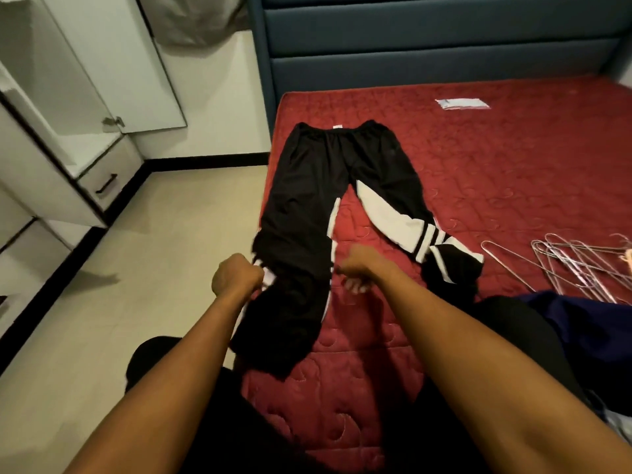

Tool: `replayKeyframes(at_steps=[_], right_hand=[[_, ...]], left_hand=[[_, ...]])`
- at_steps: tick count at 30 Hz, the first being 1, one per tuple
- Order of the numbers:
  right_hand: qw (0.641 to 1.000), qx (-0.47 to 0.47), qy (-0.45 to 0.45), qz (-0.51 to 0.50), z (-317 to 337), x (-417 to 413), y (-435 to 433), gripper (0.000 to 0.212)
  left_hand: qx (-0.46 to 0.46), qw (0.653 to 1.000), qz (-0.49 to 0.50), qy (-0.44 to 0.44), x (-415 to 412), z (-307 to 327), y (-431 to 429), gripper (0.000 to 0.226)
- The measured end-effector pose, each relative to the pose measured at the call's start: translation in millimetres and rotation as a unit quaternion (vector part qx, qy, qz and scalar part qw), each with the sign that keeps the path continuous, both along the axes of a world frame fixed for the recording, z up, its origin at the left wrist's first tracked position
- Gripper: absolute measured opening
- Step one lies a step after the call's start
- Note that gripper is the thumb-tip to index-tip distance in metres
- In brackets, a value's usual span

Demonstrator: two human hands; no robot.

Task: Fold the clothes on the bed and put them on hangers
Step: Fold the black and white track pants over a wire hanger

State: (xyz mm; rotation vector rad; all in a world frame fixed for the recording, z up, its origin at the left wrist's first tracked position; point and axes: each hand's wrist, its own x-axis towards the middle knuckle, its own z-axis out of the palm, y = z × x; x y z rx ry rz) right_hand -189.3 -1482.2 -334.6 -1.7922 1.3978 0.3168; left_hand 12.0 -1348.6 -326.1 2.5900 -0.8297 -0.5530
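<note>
Black track pants with white panels lie spread on the red mattress, waistband toward the headboard. The left leg runs along the bed's left edge and hangs off the near corner. My left hand grips the outer side of that leg near the knee. My right hand pinches its inner side. The right leg angles away to the right, its cuff bunched up. Several wire hangers lie in a pile on the mattress at the right.
A dark blue garment is heaped at the near right of the bed. A small white packet lies near the blue padded headboard. Left of the bed are tiled floor and a white cabinet with drawers.
</note>
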Motion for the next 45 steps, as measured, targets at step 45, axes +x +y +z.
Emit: replayKeyframes(at_steps=[45], right_hand=[[0.952,0.028,-0.197,-0.231,-26,-145,-139,0.021]], left_hand=[[0.113,0.969,-0.185,0.115,-183,-44,-174,0.015]])
